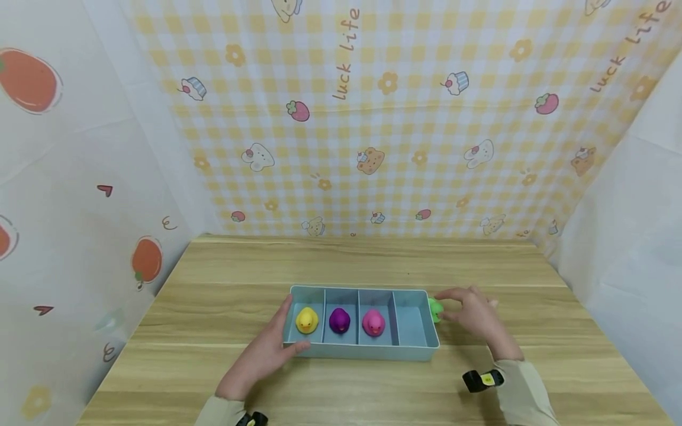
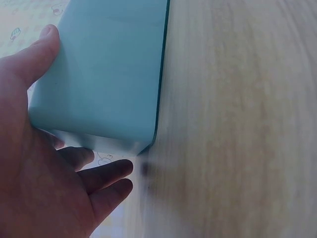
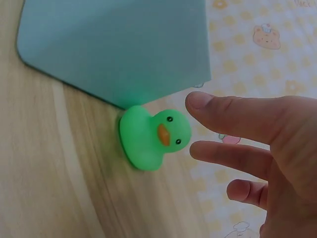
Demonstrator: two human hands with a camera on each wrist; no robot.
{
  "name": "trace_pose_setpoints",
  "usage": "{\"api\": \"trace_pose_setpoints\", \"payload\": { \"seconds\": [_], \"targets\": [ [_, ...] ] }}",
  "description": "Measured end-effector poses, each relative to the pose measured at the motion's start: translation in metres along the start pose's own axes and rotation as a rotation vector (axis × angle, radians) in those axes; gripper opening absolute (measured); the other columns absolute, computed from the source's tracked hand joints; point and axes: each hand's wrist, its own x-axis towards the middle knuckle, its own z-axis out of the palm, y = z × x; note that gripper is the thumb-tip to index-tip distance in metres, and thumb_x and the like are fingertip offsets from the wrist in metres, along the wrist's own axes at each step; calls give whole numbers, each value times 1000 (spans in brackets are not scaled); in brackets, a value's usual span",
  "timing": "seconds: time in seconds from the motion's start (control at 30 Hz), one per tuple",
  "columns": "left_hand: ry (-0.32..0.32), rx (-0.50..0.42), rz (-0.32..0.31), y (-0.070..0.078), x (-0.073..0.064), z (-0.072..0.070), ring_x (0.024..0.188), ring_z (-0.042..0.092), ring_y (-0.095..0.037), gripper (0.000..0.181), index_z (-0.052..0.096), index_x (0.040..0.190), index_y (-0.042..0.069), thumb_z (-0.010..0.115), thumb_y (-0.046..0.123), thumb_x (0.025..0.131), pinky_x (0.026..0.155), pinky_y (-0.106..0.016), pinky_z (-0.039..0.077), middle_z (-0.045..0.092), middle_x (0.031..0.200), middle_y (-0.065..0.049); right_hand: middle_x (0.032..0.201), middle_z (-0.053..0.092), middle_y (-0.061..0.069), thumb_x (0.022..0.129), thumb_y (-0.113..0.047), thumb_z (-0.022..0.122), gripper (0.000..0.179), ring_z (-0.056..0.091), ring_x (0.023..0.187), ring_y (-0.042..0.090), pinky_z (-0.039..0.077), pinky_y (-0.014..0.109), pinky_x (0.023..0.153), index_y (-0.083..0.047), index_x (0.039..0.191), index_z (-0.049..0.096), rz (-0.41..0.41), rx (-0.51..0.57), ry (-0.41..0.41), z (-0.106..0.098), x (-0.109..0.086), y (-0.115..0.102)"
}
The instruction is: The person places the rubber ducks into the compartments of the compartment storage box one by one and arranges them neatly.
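Observation:
A blue divided box (image 1: 367,352) lies lengthwise on the table. In its compartments sit a yellow rubber duck (image 1: 306,320), a purple one (image 1: 340,320) and a pink one (image 1: 374,322); the rightmost compartment holds nothing. My left hand (image 1: 269,349) rests at the box's left end, thumb at the front wall and fairly straight fingers along the end wall. Just outside the right end stands a green rubber duck (image 3: 143,139), partly hidden by the box and hand in the head view. Around its head my right hand (image 1: 471,313) holds thumb and index finger apart, with a gap to the duck.
The wooden table (image 1: 341,390) extends on all sides of the box. Behind it hangs a yellow checked cloth (image 1: 405,136). White cloth stands at the left (image 1: 106,236) and right. Each wrist wears a black band.

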Motion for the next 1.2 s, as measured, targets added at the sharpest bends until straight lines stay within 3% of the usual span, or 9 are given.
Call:
{"api": "trace_pose_setpoints", "payload": {
  "seconds": [0.33,0.63,0.9,1.2],
  "targets": [
    [4,7,3,-1,0,0,139,29,-40,101,3,155,13,68,45,85,112,-54,29,16,158,-17,126,64,10,74,-22,80,49,44,93,24,20,50,74,-18,121,67,12,19,-64,12,3,14],
    [1,2,2,-1,0,0,140,28,-40,100,4,155,13,68,46,85,112,-54,29,16,158,-18,125,64,10,74,-21,80,45,46,103,25,21,54,79,-19,117,69,14,34,-37,19,3,20],
    [2,4,6,-1,-1,0,140,28,-41,100,3,155,13,67,46,85,112,-54,28,15,158,-18,125,64,10,74,-22,80,48,43,93,20,20,48,75,-19,119,68,21,34,-43,25,3,24],
    [-2,-2,-3,-1,-1,0,140,26,-41,100,2,155,14,67,47,85,112,-55,27,15,158,-19,120,67,11,73,-24,81,41,49,99,27,20,38,68,-16,112,70,9,35,6,27,0,23]
  ]
}}
